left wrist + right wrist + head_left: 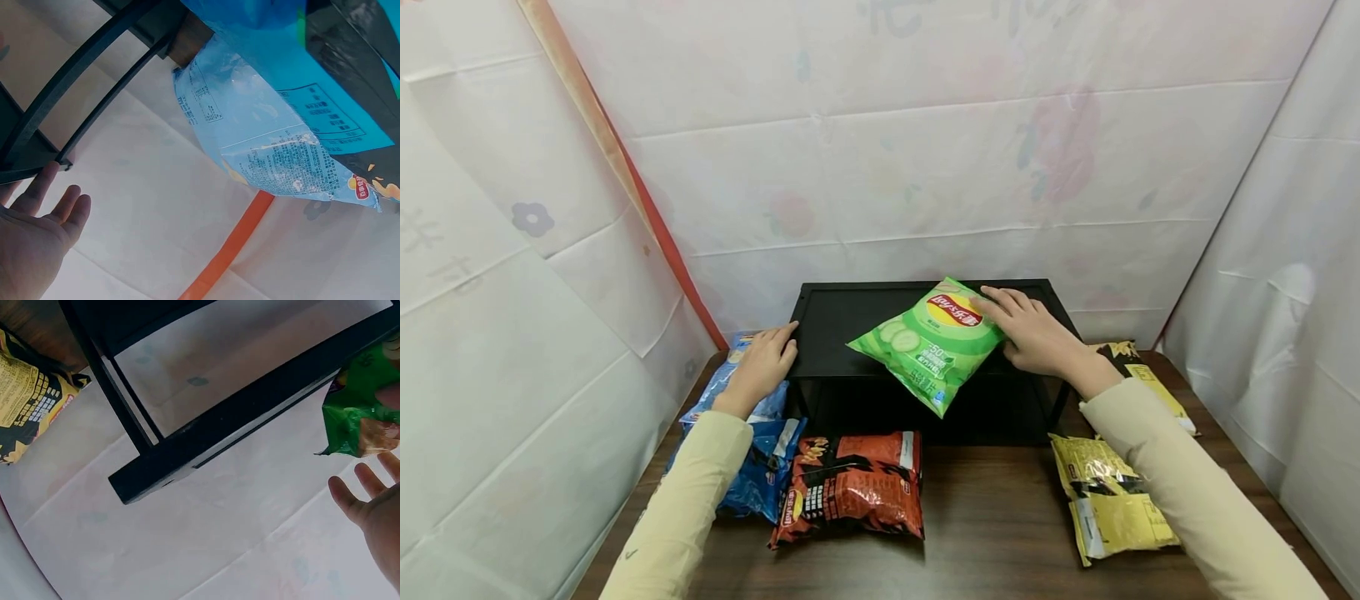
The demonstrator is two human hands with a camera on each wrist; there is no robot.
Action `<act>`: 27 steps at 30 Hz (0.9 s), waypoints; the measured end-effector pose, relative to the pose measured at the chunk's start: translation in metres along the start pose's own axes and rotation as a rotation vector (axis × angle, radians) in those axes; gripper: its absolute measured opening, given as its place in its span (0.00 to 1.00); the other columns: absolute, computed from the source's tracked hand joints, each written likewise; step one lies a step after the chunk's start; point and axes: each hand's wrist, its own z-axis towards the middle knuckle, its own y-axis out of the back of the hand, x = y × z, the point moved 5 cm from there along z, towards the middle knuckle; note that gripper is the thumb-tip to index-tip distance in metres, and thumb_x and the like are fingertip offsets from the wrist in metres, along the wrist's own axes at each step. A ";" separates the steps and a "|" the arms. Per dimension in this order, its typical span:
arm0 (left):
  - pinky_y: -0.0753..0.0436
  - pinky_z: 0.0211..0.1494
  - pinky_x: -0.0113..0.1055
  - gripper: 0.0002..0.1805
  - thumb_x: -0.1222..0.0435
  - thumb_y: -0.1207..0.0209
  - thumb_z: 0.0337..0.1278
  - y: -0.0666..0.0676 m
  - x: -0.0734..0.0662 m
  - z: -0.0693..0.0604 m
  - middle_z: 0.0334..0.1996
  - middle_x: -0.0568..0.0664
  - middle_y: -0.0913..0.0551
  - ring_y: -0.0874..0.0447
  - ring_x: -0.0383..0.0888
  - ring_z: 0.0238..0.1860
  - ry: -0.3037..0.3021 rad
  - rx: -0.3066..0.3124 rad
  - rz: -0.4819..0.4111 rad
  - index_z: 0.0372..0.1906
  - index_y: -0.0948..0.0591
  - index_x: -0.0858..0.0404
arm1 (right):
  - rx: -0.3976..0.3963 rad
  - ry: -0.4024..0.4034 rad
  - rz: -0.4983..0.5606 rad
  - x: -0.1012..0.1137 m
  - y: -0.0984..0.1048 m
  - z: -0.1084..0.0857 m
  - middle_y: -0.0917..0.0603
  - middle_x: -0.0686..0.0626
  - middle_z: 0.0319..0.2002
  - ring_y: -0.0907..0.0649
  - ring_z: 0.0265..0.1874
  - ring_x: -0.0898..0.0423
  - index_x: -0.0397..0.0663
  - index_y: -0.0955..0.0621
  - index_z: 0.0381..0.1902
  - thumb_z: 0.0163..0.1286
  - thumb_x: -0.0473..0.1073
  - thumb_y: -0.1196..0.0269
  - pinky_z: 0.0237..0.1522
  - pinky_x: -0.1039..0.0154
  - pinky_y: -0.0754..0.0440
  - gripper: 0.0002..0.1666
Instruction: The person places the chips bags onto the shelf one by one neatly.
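Observation:
A green Lay's chip bag (928,342) with cucumber slices on its front is tilted over the front of a black two-tier shelf (842,321). My right hand (1033,329) pinches the bag by its upper right side, the other fingers loosely spread. In the right wrist view, part of the green bag (353,422) shows at the right edge, beside my fingers (347,500). My left hand (763,367) rests its fingertips on the shelf's left edge. The left wrist view has these fingers (44,187) touching a corner of the frame, fairly straight.
Blue chip bags (760,467) stand left of the shelf, under my left forearm. A red and black bag (853,487) lies in front on the wooden table (985,517). Yellow and black bags (1116,500) sit at the right. White printed sheets (925,167) surround the table.

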 end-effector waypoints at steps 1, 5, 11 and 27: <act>0.44 0.67 0.57 0.27 0.55 0.66 0.70 0.000 0.000 0.000 0.65 0.62 0.38 0.44 0.61 0.66 0.000 0.001 -0.001 0.70 0.43 0.59 | -0.016 0.008 -0.007 0.001 0.001 -0.002 0.45 0.41 0.69 0.42 0.65 0.41 0.51 0.44 0.70 0.57 0.33 0.43 0.56 0.39 0.35 0.43; 0.44 0.67 0.58 0.27 0.55 0.66 0.70 0.001 -0.001 -0.001 0.65 0.62 0.38 0.44 0.61 0.66 -0.001 0.006 -0.002 0.70 0.43 0.60 | -0.143 0.054 -0.038 0.009 0.007 -0.006 0.38 0.41 0.66 0.36 0.62 0.42 0.48 0.37 0.66 0.59 0.33 0.45 0.54 0.40 0.32 0.35; 0.44 0.67 0.57 0.27 0.55 0.66 0.70 0.001 -0.001 -0.001 0.65 0.62 0.38 0.44 0.61 0.66 0.007 0.007 0.003 0.70 0.43 0.60 | -0.326 0.043 -0.027 0.028 0.016 -0.011 0.26 0.40 0.55 0.27 0.52 0.43 0.43 0.25 0.55 0.63 0.43 0.42 0.50 0.43 0.29 0.22; 0.43 0.67 0.58 0.27 0.55 0.65 0.70 0.001 -0.002 -0.003 0.66 0.62 0.38 0.44 0.61 0.66 0.013 0.008 -0.002 0.70 0.43 0.59 | 0.057 -0.260 0.093 0.041 -0.001 -0.012 0.44 0.39 0.69 0.42 0.67 0.38 0.49 0.41 0.69 0.68 0.67 0.59 0.60 0.36 0.40 0.40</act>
